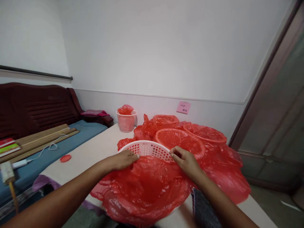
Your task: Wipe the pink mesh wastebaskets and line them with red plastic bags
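Observation:
A white perforated plastic basket (149, 147) stands at the near side of the table, its far rim bare. A thin red plastic bag (147, 180) lines its near part and hangs over the front. My left hand (126, 159) is closed at the left of the rim, thumb pressed toward the fingers on the bag's edge. At the right of the rim, my right hand (184, 158) pinches the edge of the bag, with thumb and forefinger together. The basket's lower body is hidden by the red film.
Behind are several red-lined baskets (179, 139) crowded together. A white basket (126, 122) holding a crumpled red bag stands at the table's back left. A red disc (65, 158) lies on the table (87, 152). Left is a wooden sofa (38, 106); a pink note (183, 107) sticks to the wall.

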`<act>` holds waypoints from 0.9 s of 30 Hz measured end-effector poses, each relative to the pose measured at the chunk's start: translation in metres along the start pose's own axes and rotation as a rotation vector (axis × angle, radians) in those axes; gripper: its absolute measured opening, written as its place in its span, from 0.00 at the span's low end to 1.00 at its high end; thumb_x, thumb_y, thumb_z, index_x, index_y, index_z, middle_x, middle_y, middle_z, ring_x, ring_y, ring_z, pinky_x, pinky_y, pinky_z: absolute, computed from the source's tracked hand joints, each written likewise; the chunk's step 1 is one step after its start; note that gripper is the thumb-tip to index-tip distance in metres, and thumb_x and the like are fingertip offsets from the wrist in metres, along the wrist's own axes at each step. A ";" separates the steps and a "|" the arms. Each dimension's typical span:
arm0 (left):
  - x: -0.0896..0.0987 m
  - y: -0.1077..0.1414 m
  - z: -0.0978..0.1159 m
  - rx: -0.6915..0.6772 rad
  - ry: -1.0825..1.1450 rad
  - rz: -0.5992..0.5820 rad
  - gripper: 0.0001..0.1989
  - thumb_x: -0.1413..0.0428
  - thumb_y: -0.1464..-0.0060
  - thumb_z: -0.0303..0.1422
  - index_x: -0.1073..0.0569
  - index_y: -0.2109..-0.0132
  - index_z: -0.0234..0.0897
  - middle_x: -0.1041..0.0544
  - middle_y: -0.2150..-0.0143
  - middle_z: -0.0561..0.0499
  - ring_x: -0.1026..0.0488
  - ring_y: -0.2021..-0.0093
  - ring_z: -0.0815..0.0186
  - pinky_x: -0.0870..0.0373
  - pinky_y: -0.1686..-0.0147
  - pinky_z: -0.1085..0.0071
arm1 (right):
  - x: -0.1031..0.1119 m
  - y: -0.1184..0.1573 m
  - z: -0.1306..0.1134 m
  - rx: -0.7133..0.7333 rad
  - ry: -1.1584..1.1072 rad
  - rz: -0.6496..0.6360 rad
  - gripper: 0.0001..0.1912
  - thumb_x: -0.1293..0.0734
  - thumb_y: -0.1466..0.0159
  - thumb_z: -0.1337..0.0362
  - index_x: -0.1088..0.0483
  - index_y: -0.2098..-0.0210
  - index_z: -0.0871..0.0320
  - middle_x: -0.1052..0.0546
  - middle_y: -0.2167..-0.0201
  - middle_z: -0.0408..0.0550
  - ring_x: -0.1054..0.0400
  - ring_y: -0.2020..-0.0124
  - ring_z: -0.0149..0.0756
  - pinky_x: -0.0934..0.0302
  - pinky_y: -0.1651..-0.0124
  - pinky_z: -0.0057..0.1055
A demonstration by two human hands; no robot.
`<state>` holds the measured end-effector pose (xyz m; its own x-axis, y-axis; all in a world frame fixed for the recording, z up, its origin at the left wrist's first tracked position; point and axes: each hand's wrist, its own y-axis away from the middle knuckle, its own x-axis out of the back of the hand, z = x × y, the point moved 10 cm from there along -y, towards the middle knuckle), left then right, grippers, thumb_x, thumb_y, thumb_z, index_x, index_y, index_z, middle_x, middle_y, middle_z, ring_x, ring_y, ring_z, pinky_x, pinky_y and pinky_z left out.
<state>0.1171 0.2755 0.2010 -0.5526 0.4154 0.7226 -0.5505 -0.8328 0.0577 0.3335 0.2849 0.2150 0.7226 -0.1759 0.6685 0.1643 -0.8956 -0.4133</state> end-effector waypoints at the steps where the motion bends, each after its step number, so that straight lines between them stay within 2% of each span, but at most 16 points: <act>1: -0.002 -0.001 -0.003 0.014 0.000 -0.027 0.21 0.56 0.43 0.47 0.37 0.77 0.39 0.36 0.79 0.54 0.38 0.77 0.68 0.40 0.76 0.71 | -0.001 -0.002 0.001 -0.007 -0.012 -0.010 0.09 0.42 0.39 0.59 0.36 0.72 0.55 0.31 0.75 0.42 0.36 0.71 0.34 0.43 0.66 0.31; 4: -0.002 -0.004 0.000 -0.010 -0.003 -0.030 0.14 0.49 0.49 0.40 0.37 0.77 0.39 0.39 0.81 0.57 0.42 0.80 0.71 0.44 0.80 0.73 | -0.005 -0.007 -0.001 -0.010 -0.029 -0.058 0.13 0.42 0.38 0.55 0.34 0.73 0.56 0.30 0.75 0.42 0.36 0.71 0.34 0.43 0.67 0.31; 7: 0.011 0.000 0.016 -0.121 -0.050 0.142 0.02 0.49 0.51 0.30 0.32 0.68 0.39 0.30 0.70 0.54 0.32 0.69 0.66 0.36 0.69 0.71 | -0.009 -0.010 -0.008 0.011 -0.030 -0.113 0.15 0.43 0.37 0.55 0.31 0.69 0.57 0.27 0.72 0.45 0.34 0.68 0.36 0.41 0.64 0.33; 10: 0.015 0.012 0.032 -0.233 -0.156 0.299 0.16 0.51 0.52 0.23 0.31 0.56 0.42 0.28 0.56 0.50 0.32 0.55 0.62 0.37 0.54 0.66 | -0.018 -0.007 -0.017 0.037 -0.070 -0.201 0.16 0.40 0.37 0.54 0.28 0.59 0.58 0.23 0.61 0.50 0.31 0.60 0.40 0.39 0.55 0.36; 12: 0.013 0.019 0.035 -0.263 -0.214 0.343 0.20 0.52 0.51 0.22 0.31 0.53 0.43 0.29 0.54 0.49 0.34 0.53 0.60 0.39 0.52 0.64 | -0.031 -0.001 -0.021 0.034 -0.097 -0.318 0.19 0.36 0.39 0.56 0.30 0.51 0.57 0.24 0.55 0.50 0.31 0.56 0.41 0.39 0.52 0.37; 14: 0.013 0.024 0.031 -0.240 -0.233 0.381 0.20 0.53 0.50 0.22 0.32 0.50 0.42 0.31 0.53 0.47 0.34 0.55 0.59 0.40 0.55 0.62 | -0.043 0.008 -0.025 0.034 -0.105 -0.438 0.17 0.33 0.42 0.60 0.29 0.54 0.57 0.24 0.60 0.46 0.31 0.61 0.38 0.39 0.56 0.34; 16: 0.018 0.026 0.025 -0.183 -0.209 0.411 0.19 0.51 0.48 0.25 0.33 0.48 0.40 0.31 0.53 0.46 0.34 0.55 0.58 0.40 0.55 0.61 | -0.048 0.014 -0.030 0.047 -0.103 -0.490 0.07 0.34 0.44 0.67 0.29 0.65 0.57 0.26 0.69 0.41 0.35 0.68 0.33 0.42 0.63 0.29; 17: 0.020 0.026 0.021 -0.149 -0.178 0.411 0.19 0.49 0.48 0.28 0.34 0.48 0.39 0.31 0.54 0.46 0.34 0.56 0.58 0.40 0.55 0.61 | -0.048 0.015 -0.033 0.056 -0.103 -0.483 0.03 0.36 0.45 0.69 0.31 0.70 0.57 0.28 0.72 0.39 0.37 0.70 0.31 0.44 0.66 0.28; 19: 0.019 0.024 0.014 -0.079 -0.084 0.342 0.16 0.44 0.49 0.37 0.32 0.53 0.37 0.30 0.59 0.48 0.33 0.60 0.59 0.38 0.58 0.63 | -0.043 0.015 -0.038 0.085 -0.066 -0.415 0.05 0.37 0.46 0.72 0.36 0.76 0.57 0.31 0.74 0.39 0.39 0.71 0.30 0.47 0.67 0.28; 20: 0.015 0.022 0.011 -0.048 -0.024 0.274 0.15 0.44 0.49 0.42 0.31 0.58 0.37 0.30 0.64 0.50 0.33 0.63 0.61 0.37 0.62 0.65 | -0.038 0.014 -0.040 0.113 -0.021 -0.363 0.06 0.38 0.46 0.73 0.38 0.77 0.56 0.32 0.74 0.40 0.40 0.71 0.31 0.47 0.67 0.28; 22: 0.003 0.020 0.006 -0.003 0.105 0.111 0.19 0.49 0.46 0.50 0.32 0.68 0.37 0.32 0.72 0.53 0.35 0.71 0.65 0.38 0.70 0.68 | -0.030 0.013 -0.046 0.190 0.091 -0.252 0.07 0.39 0.45 0.73 0.40 0.75 0.56 0.31 0.72 0.42 0.39 0.69 0.33 0.47 0.65 0.30; 24: -0.007 0.019 0.004 0.021 0.217 -0.003 0.23 0.53 0.44 0.53 0.35 0.73 0.38 0.35 0.76 0.55 0.39 0.77 0.69 0.41 0.76 0.71 | -0.026 0.014 -0.050 0.248 0.181 -0.181 0.05 0.40 0.43 0.72 0.38 0.72 0.56 0.29 0.68 0.46 0.37 0.66 0.35 0.46 0.63 0.31; 25: -0.010 0.018 0.003 0.023 0.259 -0.021 0.22 0.52 0.45 0.52 0.36 0.73 0.38 0.36 0.77 0.56 0.40 0.78 0.70 0.42 0.77 0.71 | -0.025 0.015 -0.051 0.256 0.197 -0.170 0.05 0.40 0.42 0.72 0.37 0.70 0.56 0.29 0.67 0.47 0.37 0.66 0.36 0.46 0.62 0.32; 27: -0.009 0.015 0.001 0.015 0.310 0.015 0.18 0.46 0.50 0.49 0.37 0.72 0.38 0.37 0.77 0.58 0.42 0.78 0.71 0.44 0.78 0.72 | -0.027 0.015 -0.048 0.229 0.143 -0.212 0.03 0.38 0.42 0.70 0.35 0.69 0.56 0.29 0.67 0.46 0.37 0.65 0.36 0.45 0.61 0.32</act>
<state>0.1146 0.2583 0.1962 -0.7265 0.4930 0.4786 -0.5328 -0.8441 0.0607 0.2842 0.2561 0.2207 0.5576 -0.0657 0.8275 0.4590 -0.8062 -0.3733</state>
